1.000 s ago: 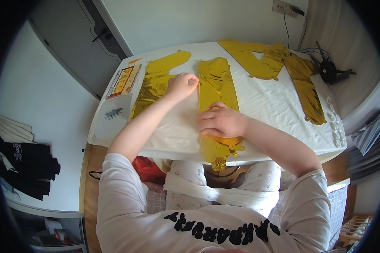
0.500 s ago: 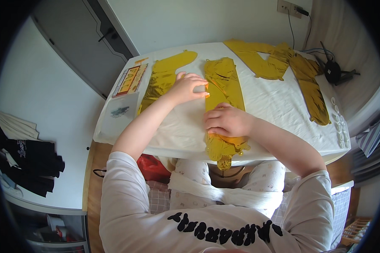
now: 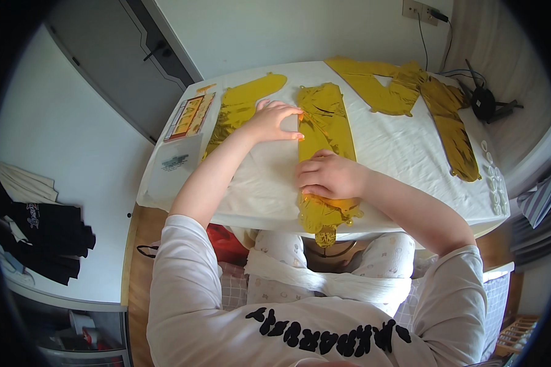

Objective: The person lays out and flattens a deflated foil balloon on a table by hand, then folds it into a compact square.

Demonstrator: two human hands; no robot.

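The mid. gold foil piece (image 3: 333,125) is laid lengthwise on the white table cover (image 3: 392,165), centre of the frame, w/ its lower tail hung over the near edge. The right hand (image 3: 330,175) is set palm-down across its lower half, fingers curled & bunched, prob. so that the thin foil is weighted & can't slide; whether any foil is gripped under the palm can't be told. The left hand (image 3: 272,124) is held at the foil's upper left edge, thumb & index finger parted wide in a C, the 2 tips set at the edge, apparently so that a stretch of it is spanned; whether it's lightly pinched at either tip can't be told.

Another gold foil piece (image 3: 254,88) is spread at upper left, partly hidden by the left forearm. More gold foil (image 3: 382,101) is laid out flat at upper right, approx. to avoid overlap w/ the mid. piece. A printed card (image 3: 191,116) & a clear bag (image 3: 176,161) are placed at the table's left side, white rings (image 3: 494,183) at its far right, seemingly for elbow room.
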